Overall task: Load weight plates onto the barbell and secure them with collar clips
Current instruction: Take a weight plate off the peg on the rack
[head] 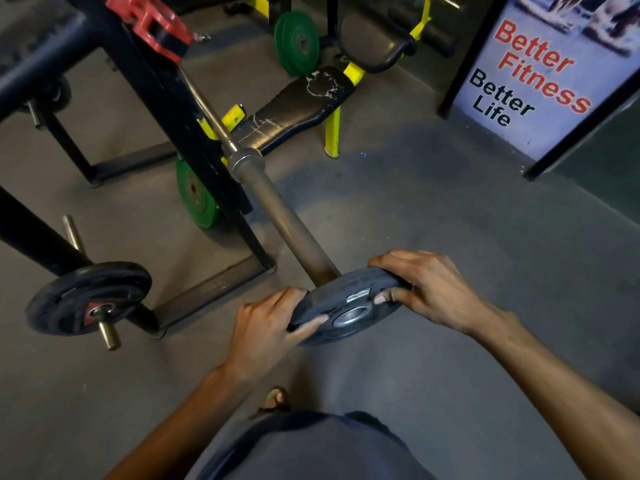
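Both hands grip one small black weight plate point(348, 304) at the near end of the barbell sleeve point(277, 209): left hand point(268, 322) clasps its left rim, right hand point(427, 289) its right rim. Plate tilted, centre hole facing up toward the camera, sleeve tip hidden behind it. Red collar clip point(152, 24) sits on the black rack frame point(145, 84), well apart.

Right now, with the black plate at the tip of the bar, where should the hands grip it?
Grip the black plate by its rim, on opposite edges, left hand and right hand coming from each side. That leaves the centre hole facing the bar clear, and two opposed grips keep the flat disc square to it.
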A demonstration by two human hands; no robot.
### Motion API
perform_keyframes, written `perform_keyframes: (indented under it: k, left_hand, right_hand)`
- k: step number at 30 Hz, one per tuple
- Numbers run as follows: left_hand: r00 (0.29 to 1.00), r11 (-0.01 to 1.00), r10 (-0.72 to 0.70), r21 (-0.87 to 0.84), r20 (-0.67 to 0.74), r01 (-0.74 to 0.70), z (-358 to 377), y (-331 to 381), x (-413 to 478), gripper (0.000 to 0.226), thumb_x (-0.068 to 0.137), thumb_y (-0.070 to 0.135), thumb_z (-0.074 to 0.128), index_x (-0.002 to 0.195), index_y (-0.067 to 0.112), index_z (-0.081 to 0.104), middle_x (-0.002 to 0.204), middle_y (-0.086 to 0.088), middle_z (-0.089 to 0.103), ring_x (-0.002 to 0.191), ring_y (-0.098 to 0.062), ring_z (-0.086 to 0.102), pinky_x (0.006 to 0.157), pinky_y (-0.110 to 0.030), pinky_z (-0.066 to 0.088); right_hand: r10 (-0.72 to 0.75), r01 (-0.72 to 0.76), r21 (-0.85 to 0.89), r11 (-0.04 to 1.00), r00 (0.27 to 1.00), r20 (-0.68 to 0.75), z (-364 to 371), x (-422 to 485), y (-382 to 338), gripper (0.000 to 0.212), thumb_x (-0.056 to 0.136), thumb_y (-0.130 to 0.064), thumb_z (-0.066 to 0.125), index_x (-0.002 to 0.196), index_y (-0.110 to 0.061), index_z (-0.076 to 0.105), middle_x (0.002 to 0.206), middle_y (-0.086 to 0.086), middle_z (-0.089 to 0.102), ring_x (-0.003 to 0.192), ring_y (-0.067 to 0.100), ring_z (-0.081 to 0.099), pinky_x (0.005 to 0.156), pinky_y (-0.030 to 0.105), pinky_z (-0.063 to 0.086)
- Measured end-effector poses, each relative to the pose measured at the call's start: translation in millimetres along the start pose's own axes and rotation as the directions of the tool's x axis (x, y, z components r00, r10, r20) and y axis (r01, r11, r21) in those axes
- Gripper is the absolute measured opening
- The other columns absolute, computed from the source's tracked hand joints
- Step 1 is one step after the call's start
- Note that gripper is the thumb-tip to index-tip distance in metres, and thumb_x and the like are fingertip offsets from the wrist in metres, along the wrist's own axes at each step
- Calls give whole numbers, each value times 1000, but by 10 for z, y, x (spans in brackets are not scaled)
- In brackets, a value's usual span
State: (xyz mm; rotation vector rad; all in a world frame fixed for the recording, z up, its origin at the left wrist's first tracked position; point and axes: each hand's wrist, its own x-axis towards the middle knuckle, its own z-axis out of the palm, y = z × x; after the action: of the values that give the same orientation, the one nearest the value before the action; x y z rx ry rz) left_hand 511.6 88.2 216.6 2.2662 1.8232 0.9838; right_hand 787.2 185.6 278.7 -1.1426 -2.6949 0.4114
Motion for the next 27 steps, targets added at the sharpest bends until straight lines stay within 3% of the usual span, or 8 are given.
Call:
perform_keyframes:
  k: [4,6,10,16,20,22,24,27]
  left_hand:
    - [999,1000,31,-1,23,-31,58,-14,-82,35,82,49,78,95,20,63,80,4,67,65,-13,64,56,-21,43]
    - [995,1000,23,-13,96,-22,113,-45,-153,40,82,50,76,105,22,60,88,4,69,70,-11,66,61,-17,42]
    - [981,1000,-5,-4,194,5,197,-98,-246,40,87,57,61,106,21,63,89,4,70,71,-10,67,59,-18,46]
    - [967,986,-163,51,196,156,166,-167,-119,42,87,63,54,111,29,52,94,4,70,74,-10,66,58,-18,43]
    - [921,929,-371,45,119,368,55,-308,150,56,85,64,57,120,20,56,102,-2,72,87,-22,70,65,-37,58]
    - [869,869,-492,-16,59,494,24,-340,311,56,85,61,57,122,19,56,106,-3,72,94,-25,70,72,-42,59]
    - [769,756,-639,-187,-5,627,58,-248,399,53,85,52,65,125,18,56,111,1,69,100,-22,69,78,-35,58]
    - [453,332,-882,-512,129,793,141,66,374,73,77,68,67,133,23,53,122,6,63,115,-19,62,90,-29,53]
  right_hand:
    - [-48,48,-5,999,998,-29,51,-63,8,38,97,-49,56,125,-24,59,105,-7,67,92,13,63,76,19,40]
    - [-102,100,-25,995,993,-57,92,-107,13,37,100,-46,54,125,-19,61,106,-3,68,92,19,68,80,30,53]
    - [-184,181,-54,982,981,-60,96,-15,57,43,103,-47,48,125,-14,64,108,1,68,94,23,69,78,41,56]
    - [-295,295,-13,956,954,-56,76,323,185,43,101,-46,51,126,-14,64,107,1,66,94,19,63,79,31,50]
    - [-234,238,56,970,969,-79,169,836,313,45,94,-41,69,131,-16,63,117,1,67,106,23,64,79,23,41]
    - [-145,162,160,974,983,-108,259,1109,335,52,92,-46,70,134,-16,63,123,2,66,114,26,63,91,29,49]
    - [-47,93,284,954,985,-165,373,1249,299,60,85,-44,77,137,-16,63,133,5,63,124,28,59,104,43,50]
    - [278,-174,585,792,956,-92,469,1047,244,89,78,-52,82,153,-23,44,159,5,43,146,20,40,115,33,38]
